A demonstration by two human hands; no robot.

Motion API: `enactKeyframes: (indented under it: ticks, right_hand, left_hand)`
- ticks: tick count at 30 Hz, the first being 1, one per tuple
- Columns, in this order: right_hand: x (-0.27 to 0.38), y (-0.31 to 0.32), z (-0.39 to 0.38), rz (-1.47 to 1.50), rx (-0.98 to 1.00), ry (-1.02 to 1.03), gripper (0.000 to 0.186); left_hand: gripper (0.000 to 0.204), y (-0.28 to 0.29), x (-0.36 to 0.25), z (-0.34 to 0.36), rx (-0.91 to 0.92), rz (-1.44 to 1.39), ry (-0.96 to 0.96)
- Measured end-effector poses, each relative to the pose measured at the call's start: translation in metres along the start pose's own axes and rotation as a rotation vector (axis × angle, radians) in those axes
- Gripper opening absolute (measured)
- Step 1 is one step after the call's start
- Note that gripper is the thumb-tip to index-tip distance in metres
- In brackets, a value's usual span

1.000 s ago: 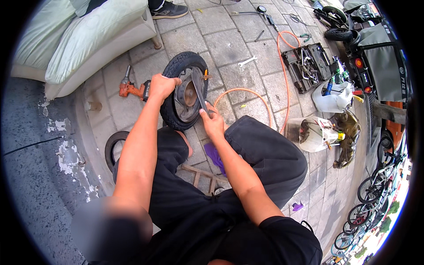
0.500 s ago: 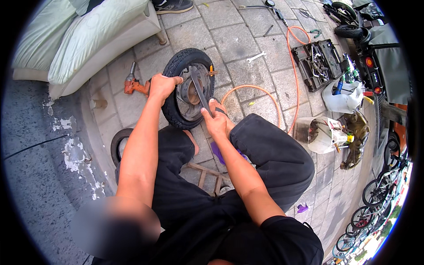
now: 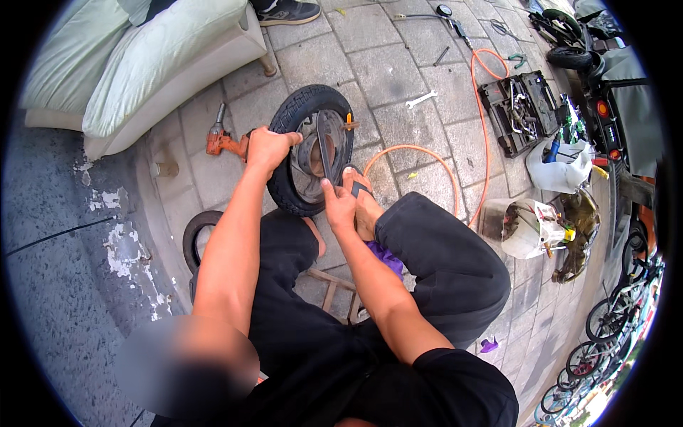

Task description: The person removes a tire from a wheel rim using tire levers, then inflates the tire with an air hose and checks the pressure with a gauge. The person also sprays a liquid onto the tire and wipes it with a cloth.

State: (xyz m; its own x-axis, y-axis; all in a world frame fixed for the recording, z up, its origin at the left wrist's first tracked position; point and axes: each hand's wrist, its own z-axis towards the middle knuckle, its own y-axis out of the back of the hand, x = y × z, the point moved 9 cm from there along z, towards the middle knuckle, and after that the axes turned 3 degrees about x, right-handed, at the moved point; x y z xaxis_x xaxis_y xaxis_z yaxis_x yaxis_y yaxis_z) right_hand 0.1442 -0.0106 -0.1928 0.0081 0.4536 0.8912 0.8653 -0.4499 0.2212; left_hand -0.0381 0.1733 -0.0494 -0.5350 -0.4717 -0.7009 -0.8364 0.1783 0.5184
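A small motor-scooter wheel with a black tyre (image 3: 284,178) stands on the paving in front of my knees, its hub side turned to the right. My left hand (image 3: 269,151) is closed on the tyre's left edge, its thumb lying toward the rim. In my right hand (image 3: 340,205) is the lower end of a flat, dark tyre lever (image 3: 326,148), which runs up across the wheel's face. Whether the lever's tip sits under the tyre bead I cannot tell. An orange-handled tool (image 3: 349,122) sticks out at the wheel's right edge.
An orange impact driver (image 3: 224,142) lies left of the wheel, a loose tyre (image 3: 193,238) nearer me. A wrench (image 3: 421,99), air hose (image 3: 486,171), open toolbox (image 3: 509,135) and cut plastic containers (image 3: 516,224) lie right. A sofa (image 3: 171,78) stands far left; a person's shoe (image 3: 289,12) shows behind.
My right hand has moved slightly left relative to the wheel, and the lever stands more upright across it. My left hand keeps its hold. The whole view has shifted a little.
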Motion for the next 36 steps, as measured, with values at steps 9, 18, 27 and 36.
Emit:
enactKeyframes:
  ticks: [9,18,27,36]
  right_hand:
    - [-0.030,-0.008,-0.009,0.155,0.091,-0.063,0.059]
    - [-0.016,-0.008,0.008,0.273,0.136,-0.098,0.055]
    - [0.013,-0.006,-0.012,0.239,0.421,-0.475,0.059]
    - [0.084,0.083,0.036,-0.352,0.380,-0.152,0.048]
  left_hand:
    - [0.054,0.004,-0.012,-0.023,-0.043,0.176,-0.028]
    - [0.048,-0.001,-0.033,-0.023,-0.116,0.151,-0.047]
    - [0.053,0.003,-0.037,-0.027,-0.102,0.174,-0.066]
    - [0.064,0.007,0.003,-0.023,-0.083,0.234,-0.031]
